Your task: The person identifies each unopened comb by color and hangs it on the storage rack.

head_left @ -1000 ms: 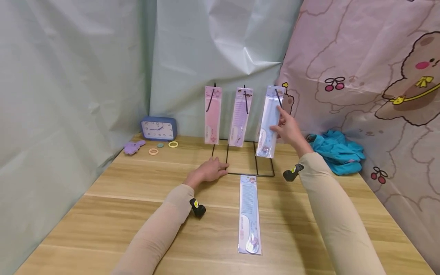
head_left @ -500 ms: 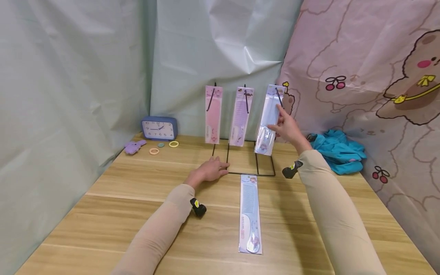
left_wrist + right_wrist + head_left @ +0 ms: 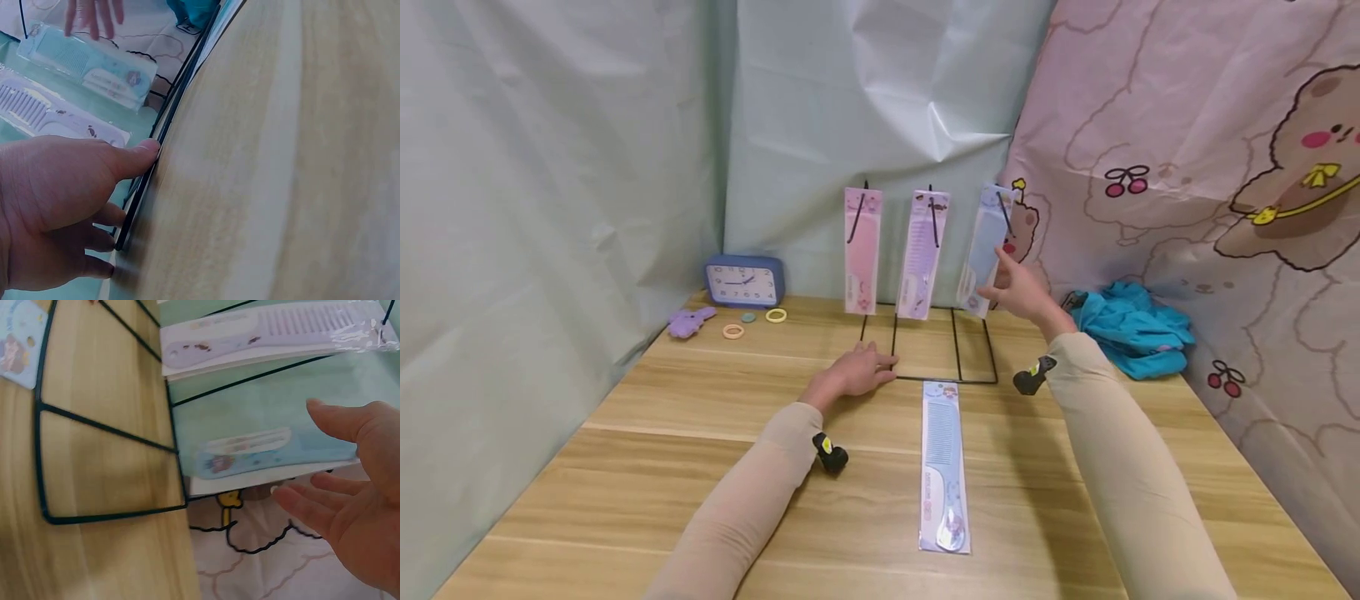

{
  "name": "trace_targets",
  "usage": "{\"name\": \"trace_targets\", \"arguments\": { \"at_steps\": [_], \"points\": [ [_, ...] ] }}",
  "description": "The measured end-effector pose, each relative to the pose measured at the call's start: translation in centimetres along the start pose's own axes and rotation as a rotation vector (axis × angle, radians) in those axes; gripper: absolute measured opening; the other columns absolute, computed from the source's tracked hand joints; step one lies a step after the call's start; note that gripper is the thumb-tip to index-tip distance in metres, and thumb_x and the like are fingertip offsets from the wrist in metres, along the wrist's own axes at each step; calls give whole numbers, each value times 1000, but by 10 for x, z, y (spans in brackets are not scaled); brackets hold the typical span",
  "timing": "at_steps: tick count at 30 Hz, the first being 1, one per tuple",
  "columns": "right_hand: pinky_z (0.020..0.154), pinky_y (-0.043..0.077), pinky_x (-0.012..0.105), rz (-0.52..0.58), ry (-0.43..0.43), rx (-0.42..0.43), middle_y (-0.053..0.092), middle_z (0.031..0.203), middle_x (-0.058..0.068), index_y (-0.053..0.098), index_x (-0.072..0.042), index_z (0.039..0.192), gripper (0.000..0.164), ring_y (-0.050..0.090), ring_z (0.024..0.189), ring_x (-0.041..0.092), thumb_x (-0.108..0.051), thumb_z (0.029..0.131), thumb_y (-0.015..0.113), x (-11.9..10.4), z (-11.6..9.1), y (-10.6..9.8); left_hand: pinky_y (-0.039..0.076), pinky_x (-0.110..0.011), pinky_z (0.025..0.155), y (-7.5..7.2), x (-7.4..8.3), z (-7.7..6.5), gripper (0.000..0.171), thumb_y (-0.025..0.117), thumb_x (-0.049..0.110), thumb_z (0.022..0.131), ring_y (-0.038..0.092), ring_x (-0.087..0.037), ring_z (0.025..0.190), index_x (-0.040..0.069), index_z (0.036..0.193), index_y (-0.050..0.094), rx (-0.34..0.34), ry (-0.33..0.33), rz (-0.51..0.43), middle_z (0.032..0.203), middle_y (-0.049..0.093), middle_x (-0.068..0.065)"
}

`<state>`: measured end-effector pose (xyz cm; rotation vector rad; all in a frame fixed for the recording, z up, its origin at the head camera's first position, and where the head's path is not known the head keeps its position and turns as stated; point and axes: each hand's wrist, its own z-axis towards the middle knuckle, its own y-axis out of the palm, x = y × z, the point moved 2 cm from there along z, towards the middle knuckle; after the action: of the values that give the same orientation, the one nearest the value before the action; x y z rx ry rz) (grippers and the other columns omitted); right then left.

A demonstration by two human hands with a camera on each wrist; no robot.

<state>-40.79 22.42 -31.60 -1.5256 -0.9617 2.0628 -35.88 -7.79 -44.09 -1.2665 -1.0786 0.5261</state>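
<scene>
My left hand (image 3: 853,372) grips the front left corner of a black wire rack (image 3: 957,350), with thumb and fingers on either side of the wire in the left wrist view. My right hand (image 3: 1024,292) is spread beside a packaged blue comb (image 3: 987,237) hanging from the rack's right hook. In the right wrist view, a gap shows between my thumb and fingers (image 3: 306,506), near that comb. A packaged purple comb (image 3: 919,258) hangs on the middle hook and a pink one (image 3: 862,258) on the left. Another packaged blue comb (image 3: 943,450) lies flat before the rack.
At the back left of the wooden table (image 3: 700,467) stands a blue clock (image 3: 745,281). Near it lie a purple plush toy (image 3: 688,322) and several small rings, one yellow (image 3: 777,316). Crumpled turquoise cloth (image 3: 1131,329) sits at the right. Curtains rise behind.
My right hand has let go of the right-hand blue comb, which has swung back to hang from its hook. My left hand stays on the rack.
</scene>
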Motion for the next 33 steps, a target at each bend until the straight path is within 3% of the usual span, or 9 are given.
{"name": "trace_targets", "arguments": {
  "at_steps": [3,6,14,17,22,27,33],
  "points": [
    [110,36,58,-29,-3,-20,31,156,29,8,-5,161,85,35,140,45,-21,99,65,6,-3,6,19,-57,118,-1,-2,-1,47,48,38,106,17,-50,146,21,149,49,-2,1,-4,158,23,-30],
    [108,38,58,-52,1,-32,29,157,29,17,1,158,80,37,138,47,-21,99,65,12,-9,13,18,-58,118,-1,-1,0,47,48,38,106,16,-50,146,21,150,49,-7,2,-13,158,22,-31],
    [98,49,56,-105,-19,-140,43,143,36,30,11,151,70,50,124,52,-20,99,65,19,-41,50,17,-57,119,-1,-2,0,47,49,37,106,16,-49,146,21,149,50,1,-1,-17,158,22,-31],
    [98,48,55,-161,-24,-201,47,140,37,32,11,150,72,54,121,48,-25,98,66,16,-60,70,17,-57,119,-1,-2,0,47,49,38,106,15,-48,147,21,149,50,-2,-4,-19,158,22,-31],
    [109,39,56,-267,30,-286,44,145,33,31,9,151,80,46,132,46,-39,97,65,4,-83,98,16,-57,119,-2,-2,0,47,48,39,106,15,-48,147,22,150,49,-1,-9,-24,159,21,-30],
    [110,34,62,-341,114,-243,31,151,36,26,6,154,92,33,138,51,-52,94,64,-9,-99,110,19,-58,118,-3,-1,0,47,49,39,106,17,-48,146,21,150,49,-1,-4,-22,158,22,-30],
    [106,40,61,-383,163,-184,33,147,38,27,8,153,107,38,134,52,-61,84,72,-16,-115,121,19,-59,117,-2,-1,-1,47,49,38,105,17,-49,146,22,149,49,-4,-11,-21,158,22,-30]
  ]
}}
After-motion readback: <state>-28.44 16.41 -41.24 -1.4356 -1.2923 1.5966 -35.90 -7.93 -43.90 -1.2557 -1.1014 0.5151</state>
